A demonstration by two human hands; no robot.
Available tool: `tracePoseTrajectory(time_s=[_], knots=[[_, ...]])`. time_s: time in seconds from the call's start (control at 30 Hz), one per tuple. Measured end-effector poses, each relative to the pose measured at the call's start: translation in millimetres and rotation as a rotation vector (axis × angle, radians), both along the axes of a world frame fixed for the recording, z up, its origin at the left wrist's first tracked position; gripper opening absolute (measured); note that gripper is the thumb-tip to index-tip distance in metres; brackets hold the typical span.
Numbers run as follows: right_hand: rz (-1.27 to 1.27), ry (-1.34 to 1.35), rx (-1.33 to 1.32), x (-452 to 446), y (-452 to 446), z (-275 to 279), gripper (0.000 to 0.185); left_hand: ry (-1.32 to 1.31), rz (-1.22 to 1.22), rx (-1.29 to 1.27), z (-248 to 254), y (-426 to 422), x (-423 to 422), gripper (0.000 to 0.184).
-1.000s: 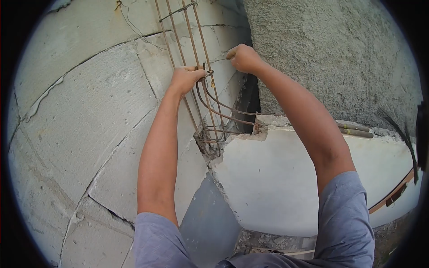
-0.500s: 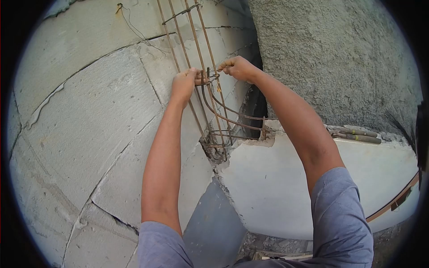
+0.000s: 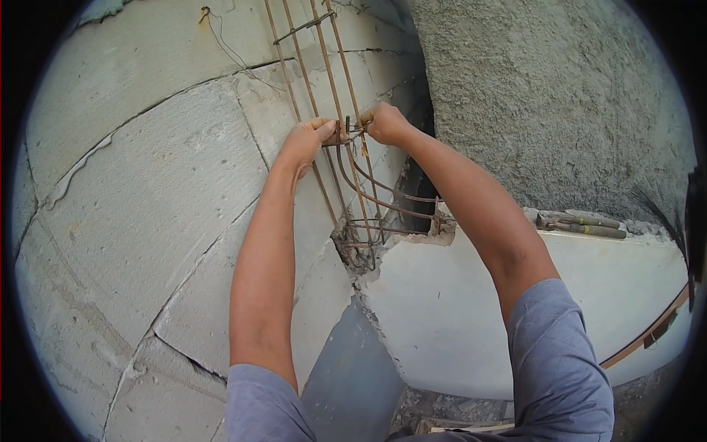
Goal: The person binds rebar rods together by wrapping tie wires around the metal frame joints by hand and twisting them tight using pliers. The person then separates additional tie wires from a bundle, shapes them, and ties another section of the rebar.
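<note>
Several thin rusty rebar rods (image 3: 286,72) run up the block wall, joined by a stirrup (image 3: 304,29) near the top. Two darker bent bars (image 3: 379,199) curve from the rods to the right, toward the broken wall edge. My left hand (image 3: 305,144) is closed at the rods, thumb and fingers pinched by the upright bar ends and a stirrup; what lies between the fingertips is too small to tell. Just right of it, my right hand (image 3: 386,124) is closed in a pinch at the right rod, its fingertips and whatever they hold partly hidden.
Pliers with worn handles (image 3: 585,225) lie on the white wall's top (image 3: 648,237). A bundle of dark wires (image 3: 663,214) hangs at the right. Rough concrete (image 3: 537,96) rises behind. A loose thin wire (image 3: 224,46) hangs on the block wall (image 3: 147,184).
My right hand has come down and left from beyond the rods to the right rod, close to my left hand. My left hand stays at the rods. The view has shifted slightly.
</note>
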State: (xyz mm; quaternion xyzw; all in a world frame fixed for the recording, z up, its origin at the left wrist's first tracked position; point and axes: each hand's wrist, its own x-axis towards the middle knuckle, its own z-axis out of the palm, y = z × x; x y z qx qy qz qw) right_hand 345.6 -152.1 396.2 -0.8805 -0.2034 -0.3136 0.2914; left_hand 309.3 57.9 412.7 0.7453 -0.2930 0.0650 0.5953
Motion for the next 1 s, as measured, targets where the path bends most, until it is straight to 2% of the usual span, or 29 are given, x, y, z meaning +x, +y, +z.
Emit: tracePoseTrajectory(time_s=[0.1, 0.27, 0.4, 0.53, 0.63, 0.73, 0.83, 1.0], knots=[[0.022, 0.014, 0.078, 3.0, 7.3, -3.9, 0.034, -0.01, 0.033, 0.032, 3.7, -2.2, 7.3, 0.02], [0.265, 0.323, 0.274, -7.1, 3.8, -2.0, 0.036, -0.024, 0.063, 0.057, 4.9, -3.7, 9.4, 0.018], [0.481, 0.577, 0.468, -24.9, -6.7, 11.1, 0.054, -0.017, 0.065, 0.059, 10.6, -6.0, 6.1, 0.018], [0.348, 0.557, 0.269, -54.4, 2.6, 21.8, 0.079, 0.017, 0.09, 0.092, 18.9, -6.8, -1.2, 0.019], [0.365, 0.538, 0.246, -46.1, -0.9, 16.7, 0.094, 0.063, 0.047, 0.148, 23.0, -2.9, 9.3, 0.02], [0.434, 0.603, 0.453, -31.5, 1.6, 8.2, 0.092, 0.029, 0.056, 0.24, 28.2, -4.2, 13.6, 0.021], [0.431, 0.592, 0.441, -24.2, 2.1, 4.3, 0.087, -0.046, 0.164, 0.373, 31.9, -9.3, 14.6, 0.023], [0.389, 0.524, 0.33, -40.7, 0.9, 15.7, 0.073, -0.018, 0.084, 0.253, 22.8, -7.7, 18.7, 0.024]])
